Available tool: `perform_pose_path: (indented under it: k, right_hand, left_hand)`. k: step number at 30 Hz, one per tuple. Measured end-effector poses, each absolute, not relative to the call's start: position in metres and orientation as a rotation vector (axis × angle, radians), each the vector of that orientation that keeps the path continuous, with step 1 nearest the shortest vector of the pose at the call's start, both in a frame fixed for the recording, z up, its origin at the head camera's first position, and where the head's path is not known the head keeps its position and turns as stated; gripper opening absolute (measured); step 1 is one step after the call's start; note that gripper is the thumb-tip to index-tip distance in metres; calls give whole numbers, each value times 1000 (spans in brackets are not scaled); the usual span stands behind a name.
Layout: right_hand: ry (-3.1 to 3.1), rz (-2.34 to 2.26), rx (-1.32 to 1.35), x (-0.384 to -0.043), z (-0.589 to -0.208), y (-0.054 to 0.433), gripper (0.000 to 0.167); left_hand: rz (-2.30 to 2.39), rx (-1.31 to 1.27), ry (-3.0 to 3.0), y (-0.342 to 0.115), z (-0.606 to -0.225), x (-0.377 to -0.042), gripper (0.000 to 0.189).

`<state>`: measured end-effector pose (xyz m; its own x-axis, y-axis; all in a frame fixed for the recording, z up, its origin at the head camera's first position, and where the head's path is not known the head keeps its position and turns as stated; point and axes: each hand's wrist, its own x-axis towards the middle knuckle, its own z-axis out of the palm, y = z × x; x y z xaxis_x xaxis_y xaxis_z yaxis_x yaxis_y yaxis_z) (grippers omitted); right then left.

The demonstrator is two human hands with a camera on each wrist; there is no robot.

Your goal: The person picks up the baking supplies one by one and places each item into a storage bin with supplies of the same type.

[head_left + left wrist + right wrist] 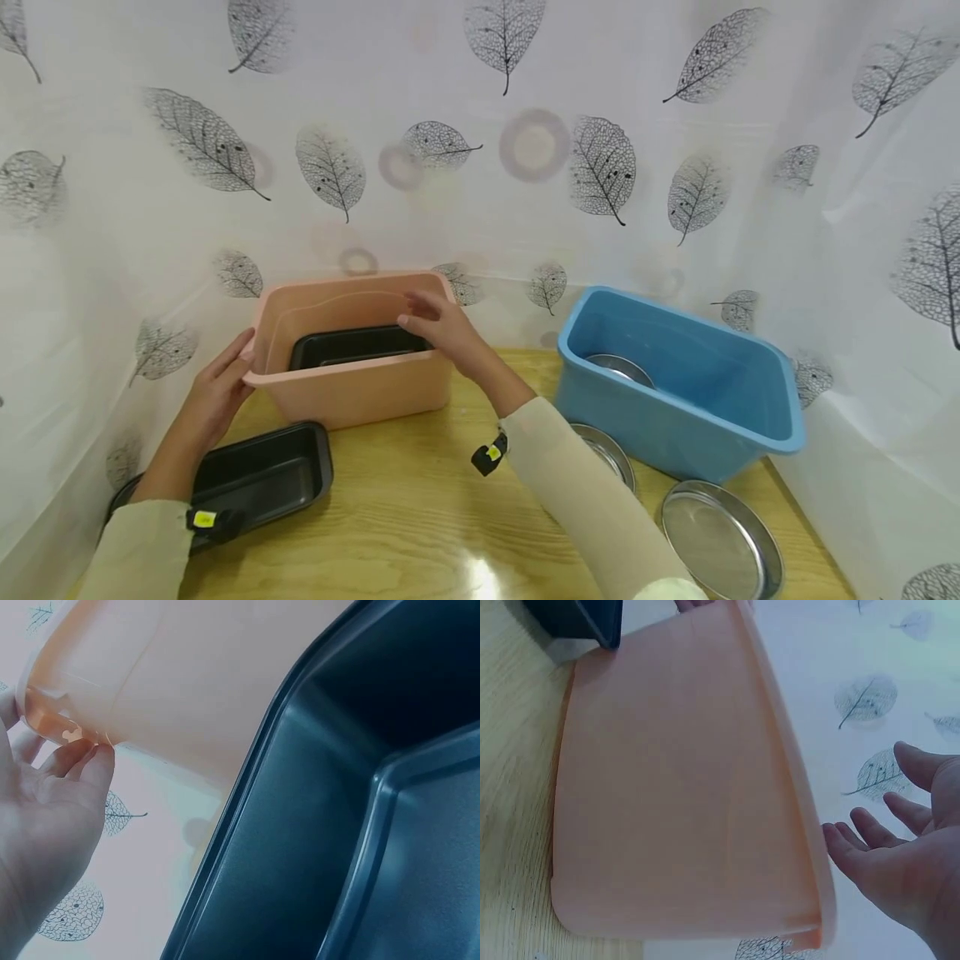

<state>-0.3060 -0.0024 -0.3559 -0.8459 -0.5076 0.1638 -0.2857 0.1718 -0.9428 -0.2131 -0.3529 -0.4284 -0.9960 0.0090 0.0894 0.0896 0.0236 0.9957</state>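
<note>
A pink plastic bin stands at the back left with a black baking pan inside it. My left hand holds the bin's left rim; in the left wrist view its fingers curl at the rim's end. Over the bin's right end, my right hand has its fingers spread and holds nothing. The right wrist view has that hand beside the bin's rim, fingertips near or touching it. A second black baking pan lies below my left forearm, partly hidden.
To the right stands a blue bin with a round metal pan inside. Another round pan lies in front of it, partly behind my right sleeve, and one more sits nearer the front. A leaf-patterned sheet hangs behind the wooden table.
</note>
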Motion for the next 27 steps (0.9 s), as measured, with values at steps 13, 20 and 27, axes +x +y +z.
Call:
perform_pose_path:
  k: [13,20,27]
  right_hand:
    - [2114,-1682,-919,-251,-372,0,52]
    - [2110,-1640,-935,-226,-390,-9,49]
    - [2071,-1569,-945,-211,-419,-26,51]
  left_hand:
    - [-2186,-141,-2168,-352,-431,-215,65]
    - [-2195,-130,-2163,-350,-430,-215,65]
    - [-2166,-150,-2195,-353,-431,-213,65]
